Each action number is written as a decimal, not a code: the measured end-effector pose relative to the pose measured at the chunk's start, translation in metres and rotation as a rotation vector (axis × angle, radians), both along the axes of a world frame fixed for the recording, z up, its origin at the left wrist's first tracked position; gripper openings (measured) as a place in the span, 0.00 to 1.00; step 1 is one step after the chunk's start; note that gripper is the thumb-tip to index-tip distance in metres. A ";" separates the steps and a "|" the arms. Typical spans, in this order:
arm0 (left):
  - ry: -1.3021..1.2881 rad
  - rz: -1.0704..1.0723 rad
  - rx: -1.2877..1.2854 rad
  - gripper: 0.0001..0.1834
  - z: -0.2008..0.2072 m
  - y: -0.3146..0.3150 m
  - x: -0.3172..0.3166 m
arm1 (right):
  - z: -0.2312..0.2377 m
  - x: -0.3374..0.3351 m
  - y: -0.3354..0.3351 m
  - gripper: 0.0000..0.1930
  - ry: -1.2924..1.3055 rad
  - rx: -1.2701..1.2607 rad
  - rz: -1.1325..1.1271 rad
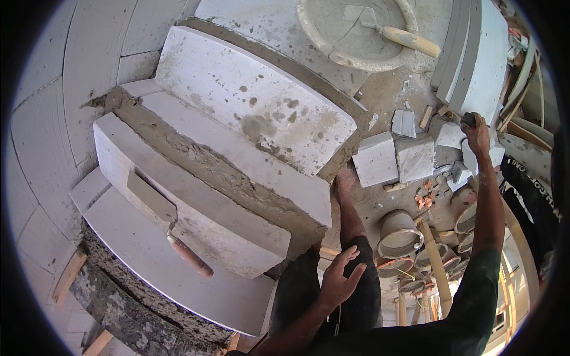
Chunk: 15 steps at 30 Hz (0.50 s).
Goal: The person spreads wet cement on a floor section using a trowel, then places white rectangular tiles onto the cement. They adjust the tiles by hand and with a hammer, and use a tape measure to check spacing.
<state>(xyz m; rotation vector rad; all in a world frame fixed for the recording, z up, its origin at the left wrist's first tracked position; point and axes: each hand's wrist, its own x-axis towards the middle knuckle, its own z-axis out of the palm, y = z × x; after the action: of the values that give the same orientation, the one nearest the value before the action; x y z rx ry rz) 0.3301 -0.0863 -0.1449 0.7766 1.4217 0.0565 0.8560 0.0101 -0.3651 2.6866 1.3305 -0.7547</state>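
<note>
A curved wall (53,89) of pale grey blocks rises at left, its joints thin. Stepped block courses (237,118) with rough mortar between them fill the middle. Dusty concrete floor (386,95) lies at upper right, strewn with rubble (427,193). Daylight glares below through bamboo scaffold poles (436,267).

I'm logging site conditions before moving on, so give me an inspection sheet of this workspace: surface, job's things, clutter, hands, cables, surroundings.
Surface: white blocks laid in courses with wet grey mortar in the joints; dusty floor beyond.
Job's things: trowel resting on the lower block; second trowel lying in a round mortar pan.
Clutter: cut block pieces, small rubble, stacked buckets.
Hands: left hand open, empty, above the knee; right hand raised, closed on a dark handle, tool head hidden.
Cables: nothing seen for sure; thin cord near the buckets.
Surroundings: block wall at left, slabs leaning at upper right, bamboo pole, bare foot on the floor.
</note>
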 end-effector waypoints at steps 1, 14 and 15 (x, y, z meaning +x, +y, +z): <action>-0.030 -0.002 0.019 0.33 0.010 0.019 0.005 | 0.017 -0.038 -0.007 0.27 0.212 0.094 -0.041; 0.002 -0.152 -0.375 0.63 0.115 0.219 -0.067 | 0.253 -0.409 0.023 0.28 2.005 0.228 -0.655; 0.023 -0.067 -0.459 0.65 0.120 0.220 -0.071 | 0.247 -0.418 0.024 0.26 2.106 0.194 -0.976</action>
<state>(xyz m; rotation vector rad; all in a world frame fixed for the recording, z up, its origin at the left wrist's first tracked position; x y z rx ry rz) 0.2589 0.1338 -0.0252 0.4436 1.3593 -0.3221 0.4379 0.0336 -0.1179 1.5047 -0.6106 -3.8812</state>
